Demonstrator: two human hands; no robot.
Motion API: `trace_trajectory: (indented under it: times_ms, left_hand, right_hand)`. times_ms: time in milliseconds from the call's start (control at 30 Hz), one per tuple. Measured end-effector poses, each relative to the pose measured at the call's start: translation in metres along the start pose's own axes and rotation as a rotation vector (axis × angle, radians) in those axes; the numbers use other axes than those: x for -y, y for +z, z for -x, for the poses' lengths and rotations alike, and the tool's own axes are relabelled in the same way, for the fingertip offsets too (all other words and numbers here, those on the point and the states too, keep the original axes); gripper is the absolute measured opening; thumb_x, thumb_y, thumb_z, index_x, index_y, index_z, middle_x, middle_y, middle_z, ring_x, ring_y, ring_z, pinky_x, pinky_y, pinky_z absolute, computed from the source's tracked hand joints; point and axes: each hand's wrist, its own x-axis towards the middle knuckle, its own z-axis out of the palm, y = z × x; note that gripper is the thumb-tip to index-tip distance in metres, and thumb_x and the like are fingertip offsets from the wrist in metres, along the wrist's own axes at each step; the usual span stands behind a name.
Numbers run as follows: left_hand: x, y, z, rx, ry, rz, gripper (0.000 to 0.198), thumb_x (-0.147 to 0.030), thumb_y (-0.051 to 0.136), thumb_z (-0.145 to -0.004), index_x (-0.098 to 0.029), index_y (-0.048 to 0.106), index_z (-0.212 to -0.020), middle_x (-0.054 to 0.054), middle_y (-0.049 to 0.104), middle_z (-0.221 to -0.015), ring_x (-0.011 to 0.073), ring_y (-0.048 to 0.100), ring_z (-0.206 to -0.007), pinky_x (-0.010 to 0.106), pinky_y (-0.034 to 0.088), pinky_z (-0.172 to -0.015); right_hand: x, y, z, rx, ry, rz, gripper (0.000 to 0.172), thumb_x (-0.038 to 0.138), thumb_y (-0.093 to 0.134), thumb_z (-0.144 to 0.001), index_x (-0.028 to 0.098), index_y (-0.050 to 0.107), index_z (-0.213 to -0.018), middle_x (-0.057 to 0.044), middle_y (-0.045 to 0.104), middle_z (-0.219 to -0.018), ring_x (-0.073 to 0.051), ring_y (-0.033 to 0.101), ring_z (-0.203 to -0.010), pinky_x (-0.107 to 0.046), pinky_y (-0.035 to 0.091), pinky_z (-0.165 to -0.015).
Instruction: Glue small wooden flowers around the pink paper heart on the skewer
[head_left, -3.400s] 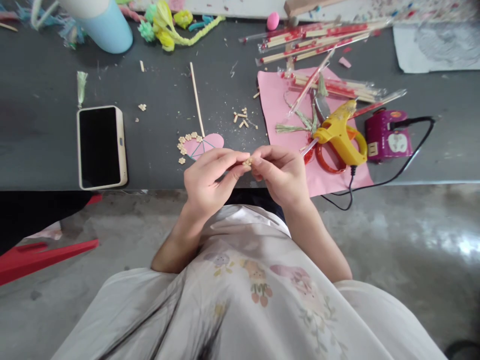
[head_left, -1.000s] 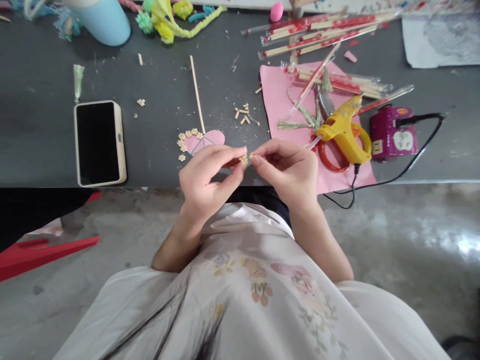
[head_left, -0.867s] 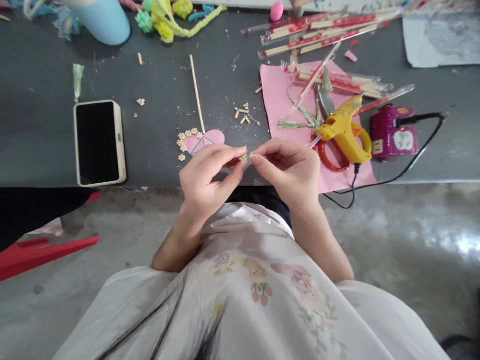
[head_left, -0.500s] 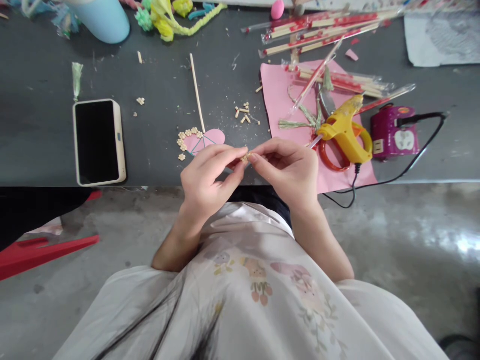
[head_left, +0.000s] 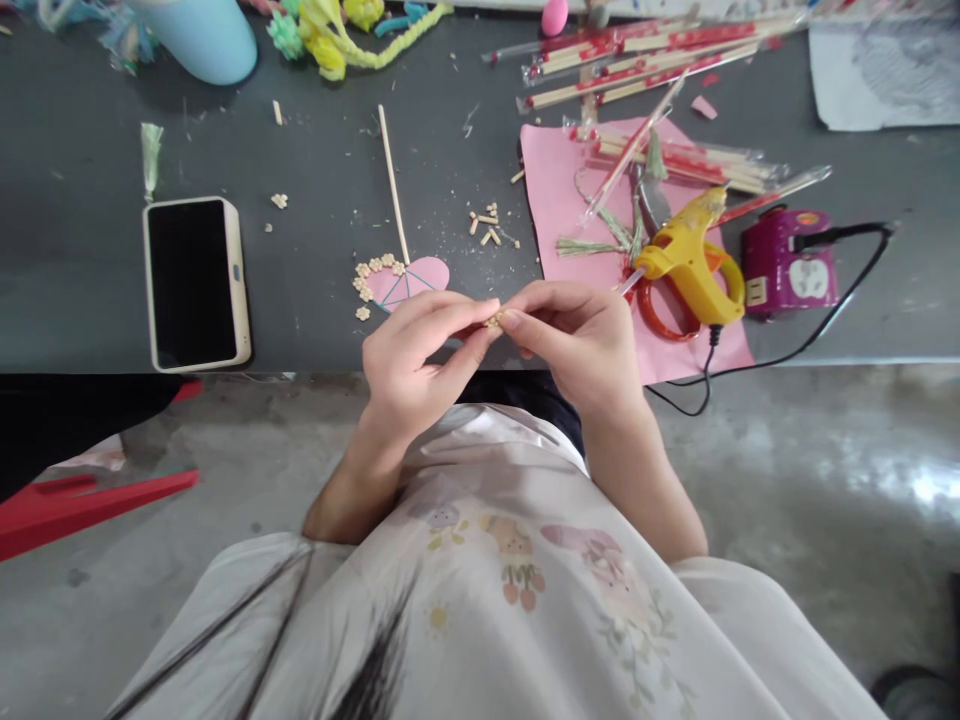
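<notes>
Between the fingertips of my left hand and my right hand is a small flower-shaped cluster of wooden stick pieces. Both hands pinch it, just above the table's front edge, and the fingers partly cover it. Just beyond my left hand lies a pink paper fan shape with thin dark lines. Similar little wooden flowers line its left and upper rim, and a single wooden flower lies beside it. A wooden stick extends from the fan toward the back.
To the right, a yellow glue gun rests on pink paper, wired to a purple box. Wrapped chopsticks lie behind. Cut stick pieces are scattered mid-table. A phone lies left; a blue cup stands behind it.
Both hands stay together at nearly the same place. My right thumb and fingers have shifted slightly around the small wooden cluster. Nothing on the table has moved.
</notes>
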Motion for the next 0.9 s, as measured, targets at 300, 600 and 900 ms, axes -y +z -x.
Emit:
trace_trajectory:
  times_ms: [300,600,900]
  left_hand:
    - [0.0025,0.0001,0.0037,0.009,-0.074,-0.024,0.016,-0.028,0.073,-0.086,-0.027,0.075,-0.102,-0.001,0.074,-0.089,0.0111,0.067,-0.077,0.024,0.057,-0.067]
    - [0.0034,-0.003,-0.0002,0.068,-0.119,-0.009,0.018,-0.032,0.072,-0.087,-0.027,0.075,-0.105,0.0,0.074,-0.091,0.0129,0.068,-0.082,0.027,0.059,-0.072]
    - [0.0023,0.0003,0.0054,0.028,-0.23,0.094,0.025,-0.032,0.073,-0.086,-0.027,0.072,-0.11,0.0,0.076,-0.093,0.0108,0.07,-0.072,0.024,0.062,-0.065]
  right_hand:
    - [0.0009,-0.0026,-0.0015,0.028,0.082,0.005,0.023,0.041,0.084,-0.072,0.02,0.078,-0.077,0.0,0.072,-0.071,-0.008,0.056,-0.056,-0.02,0.045,-0.047]
    - [-0.0002,-0.0063,-0.0012,-0.016,0.07,0.03,0.026,0.044,0.085,-0.07,0.021,0.078,-0.08,0.0,0.072,-0.071,-0.008,0.058,-0.056,-0.02,0.048,-0.048]
    - [0.0017,-0.0025,-0.003,0.014,0.109,0.012,0.026,0.044,0.084,-0.071,0.02,0.077,-0.076,0.001,0.07,-0.068,-0.008,0.056,-0.055,-0.02,0.046,-0.047]
